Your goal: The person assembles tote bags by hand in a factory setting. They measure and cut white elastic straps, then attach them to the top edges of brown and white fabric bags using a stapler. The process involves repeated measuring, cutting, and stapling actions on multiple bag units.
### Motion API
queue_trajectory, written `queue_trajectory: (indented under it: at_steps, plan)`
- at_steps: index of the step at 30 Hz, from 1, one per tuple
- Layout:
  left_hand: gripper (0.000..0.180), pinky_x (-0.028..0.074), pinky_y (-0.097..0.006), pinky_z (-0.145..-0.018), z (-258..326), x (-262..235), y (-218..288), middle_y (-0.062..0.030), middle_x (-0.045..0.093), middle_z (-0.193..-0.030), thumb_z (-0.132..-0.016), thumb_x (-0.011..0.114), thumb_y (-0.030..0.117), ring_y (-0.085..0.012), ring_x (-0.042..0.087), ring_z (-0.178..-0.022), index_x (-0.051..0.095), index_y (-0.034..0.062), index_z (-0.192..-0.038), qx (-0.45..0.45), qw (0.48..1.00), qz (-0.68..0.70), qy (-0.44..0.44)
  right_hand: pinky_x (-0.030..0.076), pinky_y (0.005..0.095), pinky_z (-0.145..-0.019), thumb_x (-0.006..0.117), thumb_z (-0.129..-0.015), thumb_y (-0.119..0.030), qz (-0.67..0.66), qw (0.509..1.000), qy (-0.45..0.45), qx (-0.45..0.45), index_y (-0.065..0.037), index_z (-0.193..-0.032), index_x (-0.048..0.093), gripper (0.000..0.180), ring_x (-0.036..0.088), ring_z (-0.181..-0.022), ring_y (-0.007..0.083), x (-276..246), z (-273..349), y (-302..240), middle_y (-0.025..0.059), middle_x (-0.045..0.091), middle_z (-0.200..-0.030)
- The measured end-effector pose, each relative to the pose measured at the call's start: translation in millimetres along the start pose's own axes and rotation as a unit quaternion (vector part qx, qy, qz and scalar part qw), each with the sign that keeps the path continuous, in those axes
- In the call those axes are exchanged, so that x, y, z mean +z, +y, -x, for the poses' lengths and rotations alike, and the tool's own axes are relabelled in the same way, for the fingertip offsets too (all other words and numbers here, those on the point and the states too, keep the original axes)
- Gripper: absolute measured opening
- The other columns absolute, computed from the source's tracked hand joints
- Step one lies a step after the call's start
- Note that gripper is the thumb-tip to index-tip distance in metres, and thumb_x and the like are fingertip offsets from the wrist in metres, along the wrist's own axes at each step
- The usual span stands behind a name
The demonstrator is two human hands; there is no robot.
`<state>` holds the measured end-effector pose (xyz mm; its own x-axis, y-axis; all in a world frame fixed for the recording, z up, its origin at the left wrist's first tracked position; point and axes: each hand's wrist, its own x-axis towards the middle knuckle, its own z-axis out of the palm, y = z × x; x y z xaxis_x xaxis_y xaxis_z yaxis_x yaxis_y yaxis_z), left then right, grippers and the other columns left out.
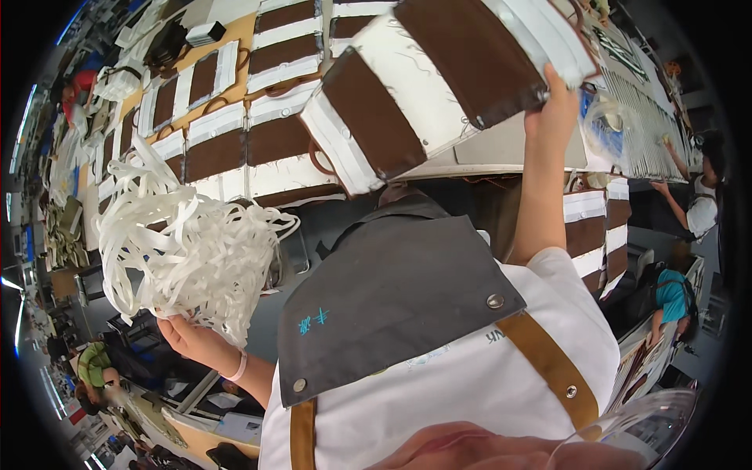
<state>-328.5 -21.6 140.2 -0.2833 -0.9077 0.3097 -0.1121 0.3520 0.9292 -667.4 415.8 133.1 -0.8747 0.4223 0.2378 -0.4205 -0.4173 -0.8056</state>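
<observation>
A large tangled bunch of white ribbon strips (196, 258) hangs at the left. My left hand (192, 341) is closed on its lower edge, with the fingers partly hidden by the strips. At the upper right, my right hand (554, 106) grips the edge of a long brown and white bag panel (497, 59). This panel has brown blocks, white bands, metal snaps and a brown handle, and it tilts above the table. Loose threads show on its white middle. Below its left end, similar bag panels (215, 157) lie in rows.
A long tan worktable (239, 31) runs along the far side, with a black and white box (205, 34) on it. Clear plastic (607, 121) lies at the right near a stack of pale strips (646, 117). Other people work at the right and left edges.
</observation>
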Motion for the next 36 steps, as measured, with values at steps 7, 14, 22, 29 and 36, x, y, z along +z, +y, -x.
queue_trajectory:
  at_steps: [7,14,22,29,36]
  plan:
    - [0.033,0.039,-0.026,-0.074,-1,17,5,-0.0033,0.06,-0.101,-0.097,0.05,0.021,-0.0111,0.05,-0.084,0.058,-0.0033,-0.118,-0.003,1.0,0.025,0.005,0.049,0.0371,-0.071,0.062,-0.09,-0.007,0.1,0.969,0.152,0.168,-0.002,-0.115,0.054,0.027,0.06,-0.089,0.02,-210,-2,114,0.0088,0.061,-0.106]
    - [0.033,0.042,-0.026,-0.081,-10,40,15,-0.0061,0.061,-0.108,-0.098,0.05,0.021,-0.0129,0.055,-0.093,0.057,-0.0033,-0.119,0.016,0.999,0.009,-0.036,0.04,0.0516,-0.096,0.051,-0.091,-0.005,-0.003,0.858,0.294,0.422,-0.006,-0.115,0.05,0.024,0.057,-0.106,0.0322,-331,-4,173,0.0131,0.059,-0.116]
    - [0.025,0.034,-0.02,-0.064,-4,136,43,0.0028,0.056,-0.086,-0.098,0.049,0.018,-0.0041,0.044,-0.072,0.06,-0.0024,-0.108,0.056,0.997,-0.023,-0.051,0.049,0.0492,-0.089,0.05,-0.093,-0.011,-0.035,0.887,0.264,0.379,0.001,-0.109,0.051,0.019,0.061,-0.099,0.032,-380,-54,178,0.0162,0.062,-0.105]
    - [0.026,0.026,-0.022,-0.053,-34,235,45,0.0075,0.041,-0.069,-0.1,0.047,0.023,-0.0027,0.033,-0.061,0.058,0.0031,-0.089,0.052,0.977,-0.175,-0.112,0.057,0.0352,-0.063,0.053,-0.092,-0.026,0.232,0.688,-0.096,0.681,-0.004,-0.1,0.06,0.025,0.068,-0.082,0.0251,-377,-6,93,0.012,0.069,-0.093]
    - [0.038,0.036,-0.028,-0.056,-147,345,-17,-0.0004,0.049,-0.069,-0.101,0.042,0.032,-0.0095,0.043,-0.062,0.062,0.0008,-0.096,-0.008,0.878,-0.377,-0.295,0.052,0.0388,-0.058,0.054,-0.089,-0.022,0.407,0.501,-0.069,0.761,-0.004,-0.097,0.061,0.02,0.065,-0.071,0.026,-548,108,206,0.0127,0.065,-0.079]
